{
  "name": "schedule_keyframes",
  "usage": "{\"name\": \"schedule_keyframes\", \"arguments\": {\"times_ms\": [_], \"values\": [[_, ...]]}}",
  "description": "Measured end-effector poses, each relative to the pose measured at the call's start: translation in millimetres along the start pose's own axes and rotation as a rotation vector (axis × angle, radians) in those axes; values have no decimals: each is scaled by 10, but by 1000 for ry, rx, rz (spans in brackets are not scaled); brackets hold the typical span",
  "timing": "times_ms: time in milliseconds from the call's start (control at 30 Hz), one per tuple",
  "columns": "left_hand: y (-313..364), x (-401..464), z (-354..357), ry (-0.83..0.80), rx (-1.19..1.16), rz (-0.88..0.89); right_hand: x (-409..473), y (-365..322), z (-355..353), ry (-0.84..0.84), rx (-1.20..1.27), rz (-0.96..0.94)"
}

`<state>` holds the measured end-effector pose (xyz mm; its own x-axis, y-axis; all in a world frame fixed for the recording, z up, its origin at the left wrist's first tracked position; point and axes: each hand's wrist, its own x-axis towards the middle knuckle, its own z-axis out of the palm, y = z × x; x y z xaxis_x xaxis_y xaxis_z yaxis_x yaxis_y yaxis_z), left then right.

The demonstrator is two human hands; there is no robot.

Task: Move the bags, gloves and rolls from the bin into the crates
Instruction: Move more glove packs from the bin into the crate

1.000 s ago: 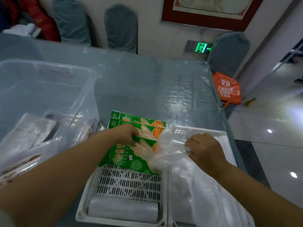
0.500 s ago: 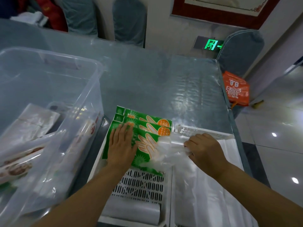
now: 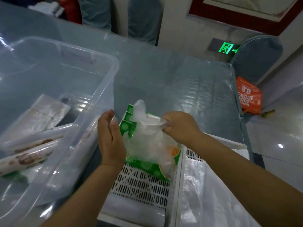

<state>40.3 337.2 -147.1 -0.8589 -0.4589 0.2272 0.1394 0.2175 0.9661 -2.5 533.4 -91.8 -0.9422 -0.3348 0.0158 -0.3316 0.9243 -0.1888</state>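
Bag (image 3: 147,138) now lifted over the gloves (image 3: 147,167): our right hand (image 3: 180,126) pinches it. Our left hand (image 3: 109,136), off the gloves, hovers open. Gloves look crated.

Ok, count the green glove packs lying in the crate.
3, at least. The green glove packs lie stacked and staggered at the far end of the left white crate, their corners stepped. The clear bag gripped by the right hand covers them, so more may be hidden.

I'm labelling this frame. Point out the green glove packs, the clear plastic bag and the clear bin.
green glove packs (image 3: 148,166), head view, front edge of top pack
clear plastic bag (image 3: 147,138), head view, crumpled middle
clear bin (image 3: 105,95), head view, right wall
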Motion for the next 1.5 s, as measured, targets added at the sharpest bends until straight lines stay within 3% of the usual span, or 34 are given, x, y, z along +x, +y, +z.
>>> {"name": "schedule_keyframes", "arguments": {"times_ms": [67,200,300,467,667,833,1067,1233,1400,1500], "values": [[0,-60,-1,-62,117,73,153,-60,109,4,20,39],[-152,-149,22,-248,516,313,239,-53,364,-50,-225,3],[-315,-222,74,-425,776,487,132,-37,520,12,-303,-44],[-536,-286,83,-516,972,563,-108,-43,695,106,-298,-64],[-559,-279,125,-451,953,721,-356,-5,824,173,-292,-132],[-551,-272,131,-538,976,845,-418,0,914,182,-328,-211],[-539,-257,172,-688,909,676,-340,6,930,149,-282,-193],[-386,1,368,-649,890,581,-199,14,869,180,-213,-123],[-404,-4,300,-616,842,591,-263,28,903,188,-218,-121],[-477,-131,158,-678,796,604,-381,36,930,188,-241,-72]]}}
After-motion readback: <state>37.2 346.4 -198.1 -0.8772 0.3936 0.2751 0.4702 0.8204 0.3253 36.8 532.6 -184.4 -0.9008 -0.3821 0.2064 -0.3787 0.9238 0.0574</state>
